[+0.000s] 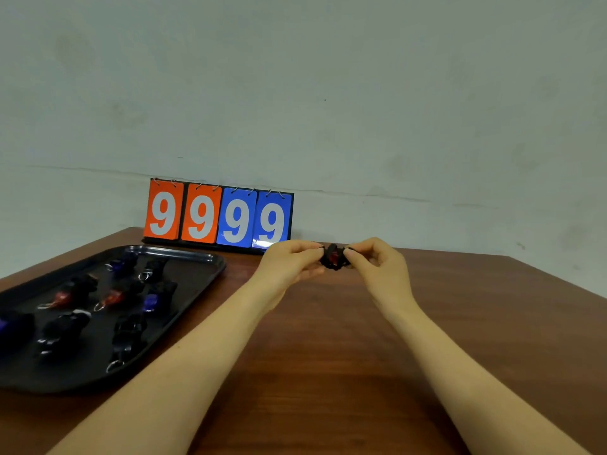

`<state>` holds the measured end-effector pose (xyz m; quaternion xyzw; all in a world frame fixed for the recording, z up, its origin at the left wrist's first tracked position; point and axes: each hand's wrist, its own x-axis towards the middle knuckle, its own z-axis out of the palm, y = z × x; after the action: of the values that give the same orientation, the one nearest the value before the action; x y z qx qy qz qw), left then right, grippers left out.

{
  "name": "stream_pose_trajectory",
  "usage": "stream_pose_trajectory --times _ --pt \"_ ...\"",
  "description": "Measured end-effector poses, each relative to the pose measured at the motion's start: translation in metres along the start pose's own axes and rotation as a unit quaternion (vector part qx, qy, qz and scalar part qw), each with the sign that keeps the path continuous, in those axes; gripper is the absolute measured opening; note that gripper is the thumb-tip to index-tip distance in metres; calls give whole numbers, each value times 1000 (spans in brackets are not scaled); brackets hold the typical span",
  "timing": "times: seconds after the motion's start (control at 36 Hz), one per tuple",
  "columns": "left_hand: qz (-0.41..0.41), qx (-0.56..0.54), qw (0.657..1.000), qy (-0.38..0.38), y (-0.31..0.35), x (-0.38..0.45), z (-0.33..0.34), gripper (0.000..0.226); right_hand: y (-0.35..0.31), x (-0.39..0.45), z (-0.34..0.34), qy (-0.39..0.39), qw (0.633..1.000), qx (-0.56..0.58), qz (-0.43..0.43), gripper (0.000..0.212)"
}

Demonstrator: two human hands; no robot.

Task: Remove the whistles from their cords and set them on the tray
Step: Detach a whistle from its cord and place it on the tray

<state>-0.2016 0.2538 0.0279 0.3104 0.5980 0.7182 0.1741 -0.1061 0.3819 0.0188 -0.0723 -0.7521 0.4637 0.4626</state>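
Both hands were up over the worktop [328,339], close together, the left hand [290,259] and right hand [374,257] each pinching one side of a small dark bundle, a red whistle [334,257] wrapped in its black cord as far as I could tell. So that one was mid-removal, not freed yet. Off to the left of the hands sat the black tray [197,257], loaded with red, blue and black whistles, several with metal rings showing. Whether those were all off their cords, too blurry to say. No other loose whistles showed near the hands, so my guess is it was close to the end.
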Motion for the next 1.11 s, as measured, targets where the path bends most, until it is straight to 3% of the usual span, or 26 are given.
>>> stream_pose_trajectory --times 0.14,0.36,0.53,0.61,0.67,0.75,0.81,0.86,1.0,1.11 --pt "-14 11 998 -55 -4 -1 5 24 5 -2 0 -19 999 -32 4 11" --pt "-27 -47 997 -62 -14 2 6 21 3 -2 4 -33 999 -28 19 8" --pt "11 71 996 -57 -21 7 4 24 5 0 1 -74 995 -33 53 11" --pt "30 105 992 -57 -21 6 5 27 7 1 -2 -86 990 15 111 11" --pt "40 99 992 -60 -20 5 6 27 6 2 -3 -110 970 123 180 12" --pt "32 52 995 -76 -18 4 9 26 3 4 -4 -98 901 296 302 12" --pt "11 0 997 -81 -20 4 11 28 3 5 -3 -82 876 345 326 10" --pt "-15 -70 994 -80 -20 4 12 28 5 4 -1 -80 885 343 305 10" --pt "-72 -259 960 -72 -21 3 12 22 9 2 6 -96 948 241 187 20" --pt "-92 -321 941 -63 -21 3 12 23 8 1 8 -92 954 237 158 20"
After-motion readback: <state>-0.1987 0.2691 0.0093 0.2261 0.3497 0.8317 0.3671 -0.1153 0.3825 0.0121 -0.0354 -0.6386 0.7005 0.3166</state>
